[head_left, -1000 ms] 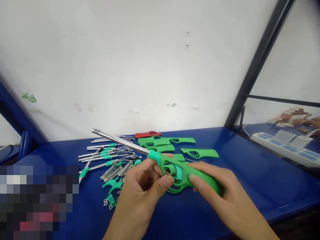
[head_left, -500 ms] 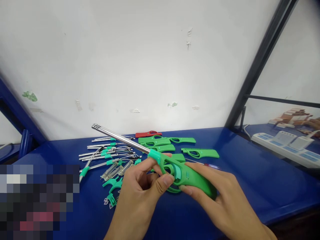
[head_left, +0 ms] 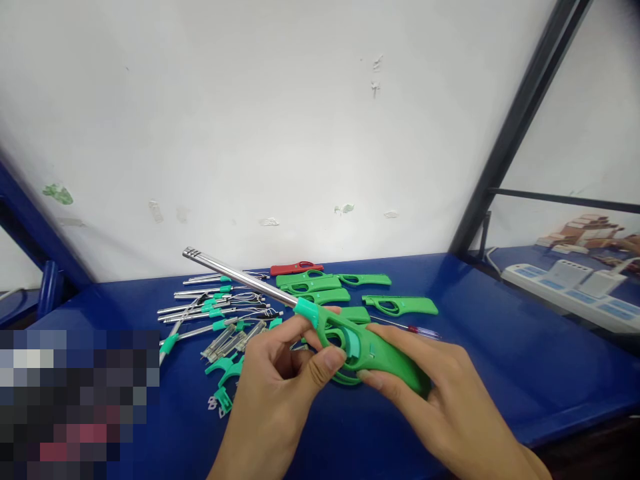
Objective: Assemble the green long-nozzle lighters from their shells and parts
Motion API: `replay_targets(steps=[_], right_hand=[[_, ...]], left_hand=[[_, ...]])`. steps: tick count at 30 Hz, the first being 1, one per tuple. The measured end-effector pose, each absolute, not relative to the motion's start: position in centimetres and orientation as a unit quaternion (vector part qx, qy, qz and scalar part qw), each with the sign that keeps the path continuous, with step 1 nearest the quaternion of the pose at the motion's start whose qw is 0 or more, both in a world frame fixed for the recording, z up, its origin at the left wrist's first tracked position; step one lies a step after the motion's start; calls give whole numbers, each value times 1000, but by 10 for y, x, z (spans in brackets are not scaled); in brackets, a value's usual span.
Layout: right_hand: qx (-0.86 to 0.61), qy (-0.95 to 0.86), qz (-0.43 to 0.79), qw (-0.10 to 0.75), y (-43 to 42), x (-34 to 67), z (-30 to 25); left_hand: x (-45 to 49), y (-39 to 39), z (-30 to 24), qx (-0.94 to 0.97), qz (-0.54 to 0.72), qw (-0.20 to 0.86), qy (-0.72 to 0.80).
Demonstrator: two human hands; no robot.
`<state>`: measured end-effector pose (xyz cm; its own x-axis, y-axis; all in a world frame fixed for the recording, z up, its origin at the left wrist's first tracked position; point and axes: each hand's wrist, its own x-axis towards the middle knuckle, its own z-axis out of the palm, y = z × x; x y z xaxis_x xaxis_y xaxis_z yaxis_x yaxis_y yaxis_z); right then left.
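Both hands hold one green long-nosed gas lighter [head_left: 385, 357] above the blue table. Its metal tube [head_left: 240, 275] points up and to the left. My left hand [head_left: 287, 380] grips the front of the body near the trigger [head_left: 353, 345], thumb beside the trigger opening. The handle lies in my right hand [head_left: 440, 387], between thumb and fingers. Left of the hands lie metal lighter tubes with wires [head_left: 200, 308], clear fuel tanks [head_left: 230, 341] and loose teal triggers [head_left: 225, 365]. Green lighter casings [head_left: 310, 285] lie behind the held lighter.
A red lighter casing [head_left: 297, 268] lies at the back of the blue table [head_left: 500, 333]. A screwdriver [head_left: 423, 331] rests to the right of the hands. White power strips [head_left: 565, 293] stand at the far right, past a dark metal post [head_left: 520, 127]. The lower left is pixelated.
Almost nothing differs. The view shifts very slightly, and both hands keep the same hold on the lighter.
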<state>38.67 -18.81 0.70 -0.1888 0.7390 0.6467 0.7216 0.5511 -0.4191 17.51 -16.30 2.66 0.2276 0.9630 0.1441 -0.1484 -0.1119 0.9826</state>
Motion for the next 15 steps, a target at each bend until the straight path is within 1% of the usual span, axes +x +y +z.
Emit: replay_targets(steps=[6,10,15], right_hand=[[-479,-772,13,418,-188,386,8],[-477,-773,19,418,-188,387,10],[-475,-765,-28,434,-189,387,10]], left_hand=[[179,-160,27,562,497,573,329],[180,-162,25,560,491,575,339],[182,-164,24,559,495,569,344]])
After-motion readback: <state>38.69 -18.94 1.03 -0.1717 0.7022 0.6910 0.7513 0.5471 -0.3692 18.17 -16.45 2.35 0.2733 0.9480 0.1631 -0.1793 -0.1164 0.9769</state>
